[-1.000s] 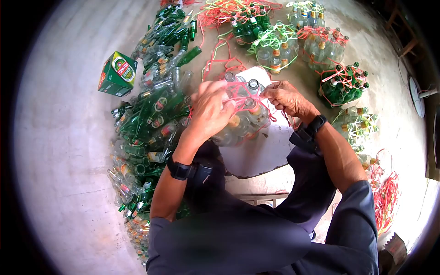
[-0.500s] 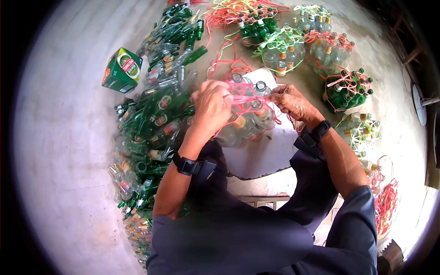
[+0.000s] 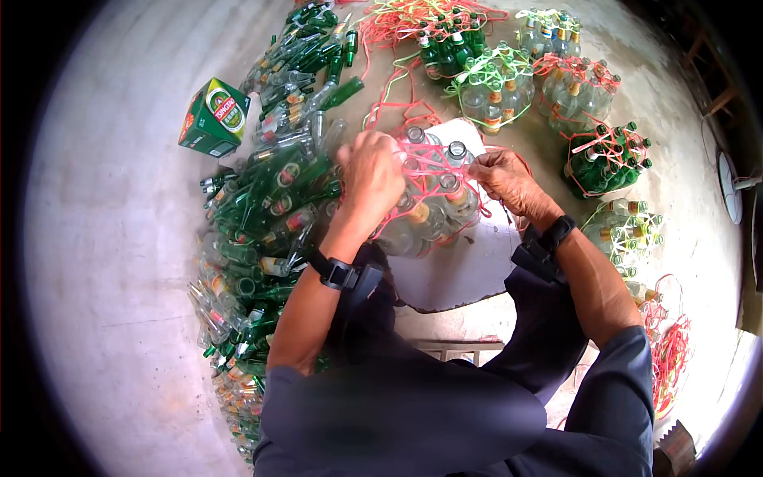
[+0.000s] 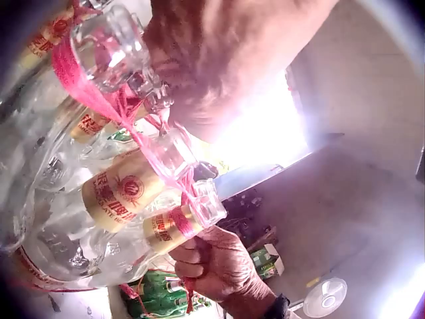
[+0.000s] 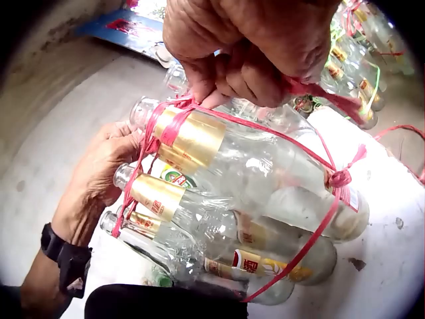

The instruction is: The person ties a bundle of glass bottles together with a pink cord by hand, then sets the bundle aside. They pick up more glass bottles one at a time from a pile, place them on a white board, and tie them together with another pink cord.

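Note:
A cluster of clear glass bottles [image 3: 425, 219] with gold neck labels stands on a white board [image 3: 445, 278], with pink plastic twine [image 5: 265, 136] wound round the necks and bodies. My right hand [image 3: 509, 183] pinches the twine between thumb and fingers beside a neck on the right; in the right wrist view a loose end trails from it. On the left side of the necks, my left hand [image 3: 373, 179] curls its fingers on the twine, its fingertips partly hidden by bottles. Pink strands stretch across the necks between both hands.
Loose green and clear bottles [image 3: 278, 191] lie heaped along the left, beside a green carton [image 3: 216, 118]. Tied bottle bundles [image 3: 608, 159] stand to the right and behind. Loose twine [image 3: 671, 358] lies at right, with more twine [image 3: 397, 20] at the back.
The strands between the hands were gathered in a tight band half a second ago and now spread over the necks. The left hand has turned slightly; the head view has shifted a little.

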Demonstrator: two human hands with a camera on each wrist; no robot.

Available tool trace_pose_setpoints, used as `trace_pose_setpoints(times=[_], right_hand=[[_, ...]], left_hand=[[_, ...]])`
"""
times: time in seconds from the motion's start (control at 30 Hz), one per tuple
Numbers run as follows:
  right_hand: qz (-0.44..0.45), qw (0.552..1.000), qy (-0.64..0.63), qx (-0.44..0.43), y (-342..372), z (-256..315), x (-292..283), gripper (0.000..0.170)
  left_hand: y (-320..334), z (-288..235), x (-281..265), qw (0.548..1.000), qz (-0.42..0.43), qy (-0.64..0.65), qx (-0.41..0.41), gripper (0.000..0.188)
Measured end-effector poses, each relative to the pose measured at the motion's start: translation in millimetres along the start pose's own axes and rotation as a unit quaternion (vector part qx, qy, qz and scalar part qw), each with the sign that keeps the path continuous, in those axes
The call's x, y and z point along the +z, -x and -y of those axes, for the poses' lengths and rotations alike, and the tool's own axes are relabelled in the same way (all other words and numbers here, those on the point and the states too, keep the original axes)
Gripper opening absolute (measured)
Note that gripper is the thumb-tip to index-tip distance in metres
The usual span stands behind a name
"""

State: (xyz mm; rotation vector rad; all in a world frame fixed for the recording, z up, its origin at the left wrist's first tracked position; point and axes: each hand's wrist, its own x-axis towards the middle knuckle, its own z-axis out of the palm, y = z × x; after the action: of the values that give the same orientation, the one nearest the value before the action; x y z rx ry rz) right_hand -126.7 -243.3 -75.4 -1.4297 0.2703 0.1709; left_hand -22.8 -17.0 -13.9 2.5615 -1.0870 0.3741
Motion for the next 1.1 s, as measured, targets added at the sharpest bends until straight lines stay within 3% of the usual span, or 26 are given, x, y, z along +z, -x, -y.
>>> trace_pose_setpoints(times=[0.17,0.23,0.4,0.47,0.6,0.67,0.73,0.77,0.93,1.1], right_hand=[[-0.011,0.999,0.043,-0.010,1,1,2,0.023],[-0.020,0.998,0.064,-0.010,7,9,2,0.022],[-0.048,0.994,0.100,-0.023,11,18,2,0.028],[-0.017,0.981,0.187,-0.051,8,13,-4,0.030],[-0.033,0.972,0.225,-0.052,7,7,-9,0.032],[-0.056,0.971,0.209,-0.103,-4,-19,-18,0.033],[-0.065,0.972,0.211,-0.076,16,6,-14,0.033],[-0.073,0.973,0.212,-0.049,23,16,-11,0.034],[-0.092,0.951,0.288,-0.060,27,17,-8,0.034],[-0.102,0.939,0.310,-0.105,39,20,-4,0.033]], left_hand=[[3,-11,-8,0.995,-0.025,-0.084,0.056,0.018],[3,-13,-10,0.997,0.032,-0.072,0.014,0.019],[4,-8,-11,0.995,0.080,-0.054,-0.002,0.018],[4,-7,-10,0.995,0.095,-0.018,-0.016,0.017],[5,-13,-17,0.996,0.084,-0.018,-0.014,0.024],[11,-26,-21,0.996,0.081,-0.028,-0.027,0.030],[23,-45,-25,0.996,-0.040,0.012,0.077,0.044],[29,-52,-21,0.996,-0.043,0.014,0.079,0.051],[47,-62,-2,0.994,-0.012,-0.077,0.071,0.041],[52,-50,4,0.993,-0.011,-0.067,0.096,0.038]])
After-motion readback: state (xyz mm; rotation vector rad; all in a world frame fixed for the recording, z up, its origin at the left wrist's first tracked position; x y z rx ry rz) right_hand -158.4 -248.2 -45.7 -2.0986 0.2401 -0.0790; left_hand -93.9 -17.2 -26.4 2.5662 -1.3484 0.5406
